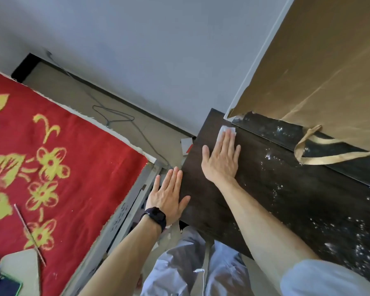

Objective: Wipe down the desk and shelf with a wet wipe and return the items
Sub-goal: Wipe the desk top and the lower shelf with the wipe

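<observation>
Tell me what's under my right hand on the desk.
A white wet wipe is pressed flat on the dark desk under the right hand. Only its far edge shows past the fingertips; the rest is covered.

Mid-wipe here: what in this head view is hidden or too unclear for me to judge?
- Wet wipe: mostly under the right hand; its dirtiness is hidden.
- Desk: right end cut off by the frame edge; the rear strip sits under the brown paper bag.
- Small red-and-white item on the floor: partly behind the desk corner, unidentifiable.
- Left hand: contact with the desk edge unclear.
</observation>
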A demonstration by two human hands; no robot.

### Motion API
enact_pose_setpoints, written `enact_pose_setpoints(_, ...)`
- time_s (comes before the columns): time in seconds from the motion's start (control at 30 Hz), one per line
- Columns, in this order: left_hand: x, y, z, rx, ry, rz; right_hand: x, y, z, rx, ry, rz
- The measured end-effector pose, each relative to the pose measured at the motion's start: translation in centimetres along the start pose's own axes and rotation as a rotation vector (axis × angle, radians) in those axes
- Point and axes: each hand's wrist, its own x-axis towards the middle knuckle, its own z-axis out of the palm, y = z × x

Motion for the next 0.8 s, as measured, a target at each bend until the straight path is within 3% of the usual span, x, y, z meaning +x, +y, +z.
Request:
enact_pose_setpoints(0.13, -0.3, 0.1, -0.5, -0.006, 0.009, 0.003, -0.7, 4.1, -0.8, 0.095, 0.024, 0.352)
enact_pose_setpoints(0.2, -0.3, 0.2, -0.6, -0.009, 0.006, 0.001, 0.2, 3.4, -1.3, 0.137, 0.024, 0.440)
enact_pose_setpoints(0.23, -0.3, 0.2, -0.6, -0.009, 0.006, -0.001, 0.4, 2.5, -1.3, 0.126, 0.020, 0.390)
enact_pose_setpoints(0.37, 0.0, 0.2, -0.3, -0.004, 0.001, -0.005, 0.5, -1.1, 0.0, -0.030, -0.002, -0.126)
enact_pose_setpoints(0.43, 0.0, 0.1, -0.2, 0.010, 0.005, -0.002, 1.2, -0.7, 0.0, -0.027, 0.001, -0.174)
enact_pose_setpoints(0.5, -0.1, 0.1, -0.1, 0.018, 0.006, -0.002, 1.3, 1.5, -0.2, 0.000, 0.015, -0.108)
enact_pose_setpoints(0.7, -0.2, 0.4, 0.3, -0.003, 0.023, -0.019, -0.7, 9.1, -1.4, 0.127, 0.083, 0.418)
enact_pose_setpoints(0.8, -0.2, 0.5, 0.4, -0.012, 0.035, -0.021, -0.4, 6.4, -1.4, 0.138, 0.079, 0.383)
